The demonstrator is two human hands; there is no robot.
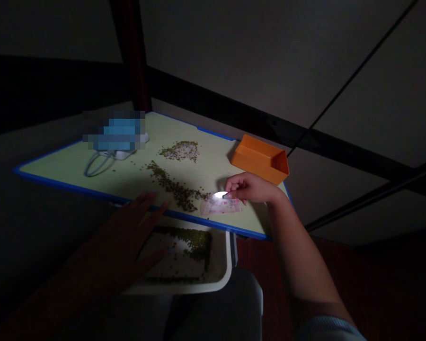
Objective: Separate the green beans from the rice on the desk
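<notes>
Pale desk with a blue rim, and a white tray holding green grains sits below its near edge. Orange box is at the far right corner. Left hand is by the near edge, fingers spread loose. Right hand is pinching a clear pink-marked plastic piece towards the near right corner, right beside a strip of dark grains.

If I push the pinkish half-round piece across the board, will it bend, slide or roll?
The pinkish piece looks thin and partly see-through, so it is probably light and may flex a little. Its lower edge looks nearly straight, so on the board sliding seems likelier than rolling. The loose grains by its left end would likely scatter if it nudged them.
</notes>
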